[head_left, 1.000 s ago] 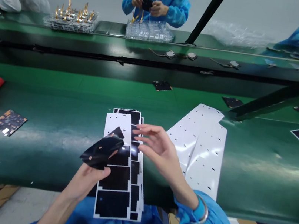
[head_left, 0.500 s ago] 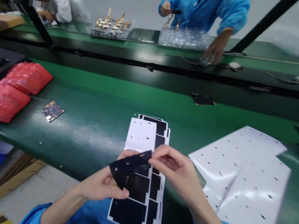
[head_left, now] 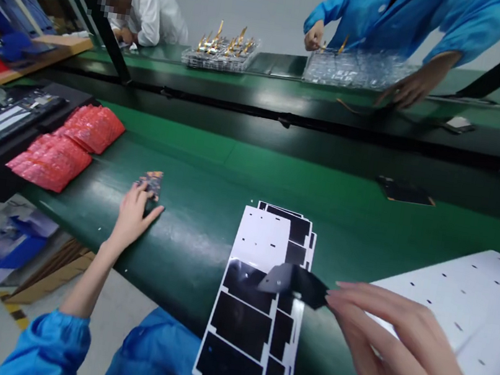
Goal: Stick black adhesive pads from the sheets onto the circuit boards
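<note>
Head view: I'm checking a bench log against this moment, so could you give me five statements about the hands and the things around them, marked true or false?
1. The right hand pinches a black film. True.
2. The left hand has its fingers at a circuit board. True.
3. The black film lies flat on the bench. False: it is bent and held in the right hand.
4. Red packets lie to the left of the circuit board. True.
5. The circuit board lies to the right of the stacked sheets. False: it is to their left.
</note>
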A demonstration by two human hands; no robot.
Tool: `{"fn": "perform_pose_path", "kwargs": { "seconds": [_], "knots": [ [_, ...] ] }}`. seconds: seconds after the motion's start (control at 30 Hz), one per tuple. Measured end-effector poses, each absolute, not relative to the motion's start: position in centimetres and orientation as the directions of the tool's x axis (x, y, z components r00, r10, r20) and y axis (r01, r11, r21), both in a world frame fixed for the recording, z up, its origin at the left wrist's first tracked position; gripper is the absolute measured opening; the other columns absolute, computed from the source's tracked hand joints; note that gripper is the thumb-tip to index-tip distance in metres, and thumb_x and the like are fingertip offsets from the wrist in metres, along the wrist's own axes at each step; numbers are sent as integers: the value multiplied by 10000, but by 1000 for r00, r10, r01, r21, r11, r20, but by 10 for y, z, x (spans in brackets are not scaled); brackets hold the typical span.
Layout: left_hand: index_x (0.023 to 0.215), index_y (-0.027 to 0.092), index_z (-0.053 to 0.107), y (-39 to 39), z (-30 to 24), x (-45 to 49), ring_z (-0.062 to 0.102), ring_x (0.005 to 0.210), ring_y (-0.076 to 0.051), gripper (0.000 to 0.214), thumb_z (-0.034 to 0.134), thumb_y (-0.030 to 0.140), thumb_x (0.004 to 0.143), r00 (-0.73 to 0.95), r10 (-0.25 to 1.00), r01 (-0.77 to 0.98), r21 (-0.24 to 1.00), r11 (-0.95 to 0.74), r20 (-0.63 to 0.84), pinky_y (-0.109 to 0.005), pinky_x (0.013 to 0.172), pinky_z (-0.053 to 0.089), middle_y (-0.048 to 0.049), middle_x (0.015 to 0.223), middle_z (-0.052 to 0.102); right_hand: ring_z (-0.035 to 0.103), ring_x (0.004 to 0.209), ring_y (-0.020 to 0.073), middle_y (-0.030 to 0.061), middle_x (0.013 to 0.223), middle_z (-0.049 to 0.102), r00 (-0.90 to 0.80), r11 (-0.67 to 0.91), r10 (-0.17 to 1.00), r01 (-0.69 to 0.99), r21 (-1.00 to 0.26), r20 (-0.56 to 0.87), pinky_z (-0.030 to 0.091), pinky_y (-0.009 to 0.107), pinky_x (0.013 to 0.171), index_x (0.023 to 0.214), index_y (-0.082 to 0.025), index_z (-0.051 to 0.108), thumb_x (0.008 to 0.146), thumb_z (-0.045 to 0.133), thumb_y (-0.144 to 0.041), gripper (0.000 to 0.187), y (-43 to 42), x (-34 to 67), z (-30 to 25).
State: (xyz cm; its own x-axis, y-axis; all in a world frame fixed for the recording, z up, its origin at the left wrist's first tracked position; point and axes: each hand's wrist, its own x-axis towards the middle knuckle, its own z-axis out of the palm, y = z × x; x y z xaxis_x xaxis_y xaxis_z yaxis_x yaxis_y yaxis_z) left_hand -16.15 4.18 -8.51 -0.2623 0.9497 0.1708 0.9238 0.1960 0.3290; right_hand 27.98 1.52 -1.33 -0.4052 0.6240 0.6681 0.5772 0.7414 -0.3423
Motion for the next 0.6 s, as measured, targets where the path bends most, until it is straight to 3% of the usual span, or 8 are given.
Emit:
{"fn": "perform_pose_path", "kwargs": {
  "seconds": [0.07,0.13,0.23,0.33,0.47,0.6],
  "knots": [
    [1082,210,605,29,-86,-145,326,1501,-331,249,538,399,934,-79,985,930,368,18,151,-551,1210,261,-151,1520,474,655,832,226,82,899,700,-460,742,607,620,-255,648,509,364,716,997,-206,678,904,592,-68,187,19,277,-16],
    [1069,216,611,20,-83,-134,349,1475,-362,241,557,401,923,-62,988,919,393,1,144,-590,1167,303,-161,1509,445,648,784,204,66,857,691,-470,731,614,641,-233,635,511,339,702,983,-201,652,926,590,-96,135,21,274,-15],
    [1095,234,620,20,-77,-135,465,1345,-377,303,658,417,856,-185,973,902,418,112,139,-609,1089,377,-150,1383,509,654,728,173,31,833,690,-347,649,726,632,-424,593,525,303,679,952,-228,631,936,621,-173,58,22,272,-9],
    [1118,227,587,26,-74,-139,546,1215,-317,393,724,383,785,-193,963,848,526,67,189,-551,1077,429,-99,1198,596,670,686,159,2,806,698,-121,442,882,551,-708,456,551,268,624,883,-255,645,898,689,-280,52,20,274,-9],
    [1257,215,537,21,-66,-108,612,1158,-242,517,720,305,782,-153,944,685,720,-111,291,-405,987,556,-112,1304,506,683,661,138,-12,757,715,10,251,964,287,-924,265,568,209,577,794,-257,694,817,772,-322,105,18,274,-12],
    [1400,259,485,5,-39,-46,581,1289,-251,664,758,208,798,119,898,492,761,-423,423,-366,1030,567,-125,1431,509,695,725,128,5,833,748,-6,198,980,30,-980,198,558,190,597,741,-248,713,783,812,-296,118,16,261,-1]
  ]
}}
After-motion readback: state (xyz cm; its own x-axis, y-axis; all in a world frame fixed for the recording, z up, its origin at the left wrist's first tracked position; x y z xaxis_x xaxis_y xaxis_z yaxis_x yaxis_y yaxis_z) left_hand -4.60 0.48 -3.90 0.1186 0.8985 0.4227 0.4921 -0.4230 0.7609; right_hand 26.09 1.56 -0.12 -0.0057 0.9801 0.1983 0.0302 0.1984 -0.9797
